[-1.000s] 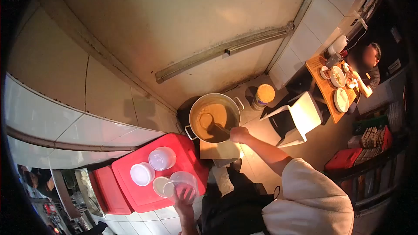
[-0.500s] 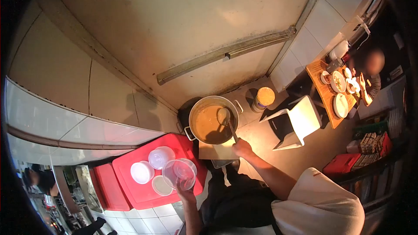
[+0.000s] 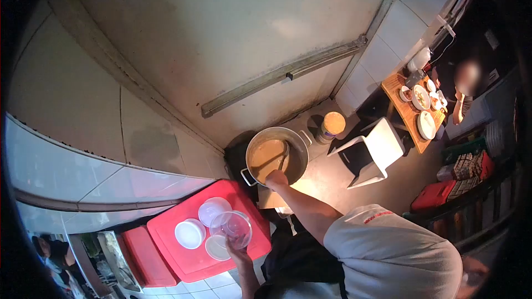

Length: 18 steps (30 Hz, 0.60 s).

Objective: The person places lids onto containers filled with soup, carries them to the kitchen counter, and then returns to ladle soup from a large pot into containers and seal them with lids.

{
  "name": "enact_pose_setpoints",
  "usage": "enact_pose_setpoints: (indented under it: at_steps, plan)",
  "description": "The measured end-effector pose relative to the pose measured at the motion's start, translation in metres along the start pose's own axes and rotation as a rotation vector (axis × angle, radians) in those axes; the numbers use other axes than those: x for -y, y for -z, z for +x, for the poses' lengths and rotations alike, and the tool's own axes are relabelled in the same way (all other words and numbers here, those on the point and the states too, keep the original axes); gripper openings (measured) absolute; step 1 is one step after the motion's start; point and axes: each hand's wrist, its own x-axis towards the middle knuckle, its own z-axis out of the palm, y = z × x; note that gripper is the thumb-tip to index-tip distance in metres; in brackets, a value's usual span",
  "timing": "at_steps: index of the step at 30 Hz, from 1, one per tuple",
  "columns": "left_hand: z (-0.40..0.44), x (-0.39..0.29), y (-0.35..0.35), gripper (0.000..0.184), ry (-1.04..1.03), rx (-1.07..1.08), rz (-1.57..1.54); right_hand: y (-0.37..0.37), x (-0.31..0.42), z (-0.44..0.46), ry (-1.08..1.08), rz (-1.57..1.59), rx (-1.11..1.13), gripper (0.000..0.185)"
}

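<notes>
My right hand is closed round the handle of a ladle, over the near rim of a large metal pot. The ladle's head is down in the brown soup and hidden there. Lower left, my left hand grips a clear round plastic tub from beneath, and no contents can be made out in it. Under and beside that tub, a red lid-like surface bears stacked white containers, another pale container stack and a single round one.
A yellow-topped bucket and a white chair stand right of the pot. Behind them a person sits at a wooden table with bowls. Red and green crates are at the right; another person is far left.
My right hand has moved left and toward the pot, and the ladle has dipped into the soup. My left hand still holds the clear tub. The seated person's arm has shifted.
</notes>
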Motion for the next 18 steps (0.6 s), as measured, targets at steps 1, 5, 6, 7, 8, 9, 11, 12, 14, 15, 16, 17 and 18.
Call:
enact_pose_setpoints:
  at_steps: [1, 5, 6, 7, 8, 9, 11, 12, 14, 15, 16, 17, 18]
  plan:
    - [-0.001, -0.005, 0.004, 0.061, 0.006, -0.005, -0.019, -0.010, 0.003, 0.003, -0.009, 0.018, 0.010, 0.050]
    - [0.019, -0.019, -0.019, 0.066, 0.084, -0.085, -0.068, -0.058, -0.005, 0.013, -0.092, 0.063, -0.149, 0.061]
    - [0.038, -0.010, -0.024, 0.066, 0.080, -0.067, -0.046, -0.051, 0.001, -0.006, -0.106, 0.111, -0.135, 0.066]
    - [0.068, 0.008, -0.028, 0.066, 0.077, -0.049, -0.022, -0.048, 0.006, -0.018, -0.097, 0.094, -0.163, 0.065]
    - [0.098, 0.025, -0.032, 0.066, 0.077, -0.032, 0.005, -0.051, 0.007, -0.026, -0.092, 0.079, -0.190, 0.063]
    - [0.129, 0.038, -0.047, 0.062, 0.069, 0.000, -0.013, -0.054, 0.007, -0.030, -0.090, 0.062, -0.215, 0.062]
    - [0.182, 0.053, -0.087, 0.064, 0.084, 0.001, -0.019, -0.057, 0.004, -0.033, -0.082, 0.041, -0.197, 0.067]
    - [0.206, 0.056, -0.104, 0.070, 0.104, -0.028, -0.006, -0.055, 0.003, -0.039, -0.060, 0.032, -0.178, 0.068]
    - [0.240, 0.064, -0.137, 0.081, 0.140, -0.086, 0.024, -0.040, 0.012, -0.061, -0.028, 0.035, -0.140, 0.070]
    - [0.245, 0.064, -0.156, 0.085, 0.176, -0.133, 0.024, -0.046, 0.002, -0.056, 0.000, 0.011, -0.130, 0.071]
    - [0.246, 0.059, -0.175, 0.088, 0.210, -0.179, 0.025, -0.054, -0.010, -0.050, 0.028, -0.011, -0.120, 0.072]
    - [0.246, 0.059, -0.182, 0.092, 0.239, -0.224, 0.027, -0.059, -0.018, -0.047, 0.060, -0.030, -0.111, 0.073]
    - [0.256, 0.067, -0.176, 0.097, 0.212, -0.147, 0.072, -0.056, -0.017, -0.049, 0.031, -0.036, -0.076, 0.073]
